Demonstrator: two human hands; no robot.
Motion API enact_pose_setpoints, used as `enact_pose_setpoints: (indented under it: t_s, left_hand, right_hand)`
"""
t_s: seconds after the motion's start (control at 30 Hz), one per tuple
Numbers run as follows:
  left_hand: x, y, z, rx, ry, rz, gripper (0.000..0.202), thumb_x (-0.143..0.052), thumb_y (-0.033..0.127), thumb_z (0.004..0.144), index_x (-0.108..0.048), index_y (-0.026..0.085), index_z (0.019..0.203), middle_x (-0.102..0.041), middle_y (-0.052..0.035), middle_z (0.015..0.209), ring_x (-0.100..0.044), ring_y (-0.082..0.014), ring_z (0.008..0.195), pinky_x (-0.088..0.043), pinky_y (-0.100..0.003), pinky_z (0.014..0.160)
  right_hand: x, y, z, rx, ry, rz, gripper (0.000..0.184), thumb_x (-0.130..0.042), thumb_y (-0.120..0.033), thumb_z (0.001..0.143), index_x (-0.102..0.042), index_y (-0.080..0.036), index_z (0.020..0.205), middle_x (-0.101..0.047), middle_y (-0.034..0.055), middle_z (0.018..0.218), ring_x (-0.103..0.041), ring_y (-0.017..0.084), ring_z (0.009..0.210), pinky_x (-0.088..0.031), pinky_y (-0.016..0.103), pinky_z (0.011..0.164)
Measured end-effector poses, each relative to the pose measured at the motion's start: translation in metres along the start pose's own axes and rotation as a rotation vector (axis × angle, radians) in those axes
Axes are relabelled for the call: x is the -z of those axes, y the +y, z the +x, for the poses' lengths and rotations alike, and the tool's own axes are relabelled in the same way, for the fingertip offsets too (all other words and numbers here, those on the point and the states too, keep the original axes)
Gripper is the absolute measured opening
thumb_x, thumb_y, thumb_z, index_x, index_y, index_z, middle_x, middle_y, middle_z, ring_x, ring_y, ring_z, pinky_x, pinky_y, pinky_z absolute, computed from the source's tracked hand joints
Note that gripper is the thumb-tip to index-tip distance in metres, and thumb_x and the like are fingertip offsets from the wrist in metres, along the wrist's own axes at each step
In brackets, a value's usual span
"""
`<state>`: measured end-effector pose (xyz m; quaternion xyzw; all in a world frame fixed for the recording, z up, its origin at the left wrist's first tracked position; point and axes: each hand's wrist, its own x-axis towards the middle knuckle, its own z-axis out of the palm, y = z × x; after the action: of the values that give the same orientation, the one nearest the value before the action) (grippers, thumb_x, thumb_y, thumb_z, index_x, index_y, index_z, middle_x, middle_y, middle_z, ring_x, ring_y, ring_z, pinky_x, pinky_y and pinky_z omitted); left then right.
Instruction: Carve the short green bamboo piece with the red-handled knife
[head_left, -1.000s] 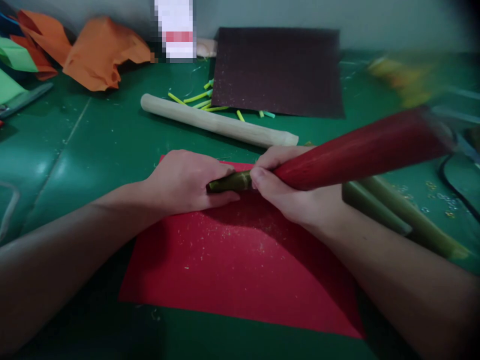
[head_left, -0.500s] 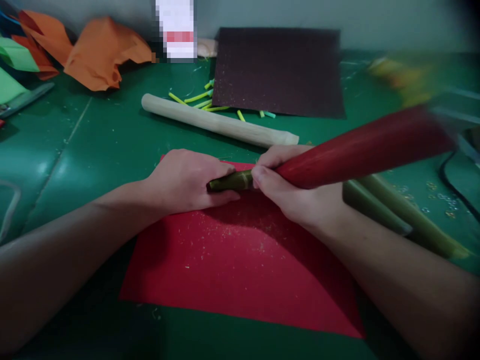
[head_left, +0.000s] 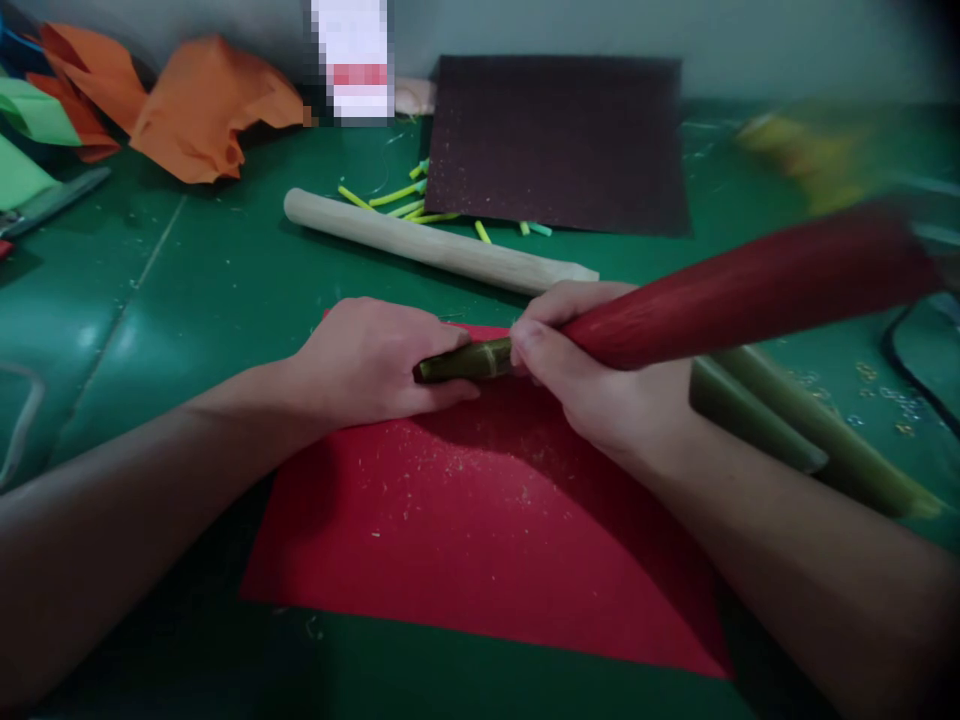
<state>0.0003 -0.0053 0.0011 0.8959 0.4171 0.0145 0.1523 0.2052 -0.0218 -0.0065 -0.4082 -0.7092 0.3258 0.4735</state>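
Note:
My left hand (head_left: 371, 355) is closed around a short green bamboo-like piece (head_left: 465, 362), which has a pale ring and a dark end. It is held just above a red sheet (head_left: 450, 530) sprinkled with fine shavings. My right hand (head_left: 592, 370) pinches at the right end of the piece, its thumb and forefinger together. A thick red rod (head_left: 750, 285), widening toward its blurred far end, lies across the fork of that hand like a pen. Its tip is hidden by my fingers. Whether the tip touches the green piece I cannot tell.
A pale wooden stick (head_left: 435, 245) lies beyond my hands, before a dark brown sheet (head_left: 559, 145) and thin yellow-green strips (head_left: 397, 195). Orange crumpled paper (head_left: 195, 110) is at the back left. Green tubes (head_left: 817, 430) and small rings (head_left: 904, 405) lie at the right.
My right hand and the red rod have shifted slightly to the right and up, baring a bit more of the green piece. My left hand has stayed in place.

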Motion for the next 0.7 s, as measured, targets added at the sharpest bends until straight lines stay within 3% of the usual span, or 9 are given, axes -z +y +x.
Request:
enact_pose_setpoints:
  t_s: [0.1, 0.23, 0.43, 0.7]
  left_hand:
    - [-0.0021, -0.0006, 0.0001, -0.026, 0.044, 0.008, 0.038, -0.054, 0.056, 0.095, -0.073, 0.023, 0.091, -0.07, -0.0017, 0.078, -0.062, -0.0175, 0.074, -0.027, -0.029, 0.058]
    - [-0.0017, -0.0011, -0.0007, -0.052, 0.054, 0.02, 0.037, -0.053, 0.055, 0.095, -0.073, 0.024, 0.092, -0.071, -0.0017, 0.081, -0.064, -0.0184, 0.076, -0.026, -0.029, 0.057]
    - [0.0013, 0.0003, -0.0013, -0.014, 0.021, -0.021, 0.034, -0.055, 0.052, 0.095, -0.074, 0.024, 0.1, -0.073, -0.0019, 0.085, -0.067, -0.0188, 0.08, -0.03, -0.029, 0.06]
    - [-0.0012, 0.0009, -0.0005, -0.002, 0.007, 0.015, 0.037, -0.053, 0.055, 0.094, -0.072, 0.023, 0.089, -0.071, -0.0022, 0.083, -0.061, -0.0182, 0.076, -0.027, -0.03, 0.059]
  right_hand:
    - [0.0019, -0.0006, 0.0009, 0.041, -0.093, -0.008, 0.026, -0.065, -0.013, 0.083, -0.058, -0.025, 0.06, -0.058, -0.004, 0.056, -0.05, 0.011, 0.05, -0.045, 0.028, 0.052]
    - [0.0012, -0.0018, 0.0006, 0.025, -0.105, -0.01, 0.025, -0.065, -0.014, 0.082, -0.058, -0.025, 0.061, -0.059, -0.0047, 0.057, -0.05, 0.011, 0.05, -0.047, 0.028, 0.053]
    - [-0.0003, -0.0004, 0.0006, 0.025, 0.06, 0.03, 0.026, -0.069, -0.017, 0.084, -0.06, -0.025, 0.061, -0.062, -0.0019, 0.061, -0.058, 0.013, 0.059, -0.05, 0.03, 0.061]
    - [0.0029, -0.0035, 0.0017, 0.028, -0.113, -0.01, 0.025, -0.066, -0.013, 0.081, -0.058, -0.024, 0.06, -0.057, -0.0048, 0.057, -0.049, 0.01, 0.049, -0.045, 0.026, 0.053]
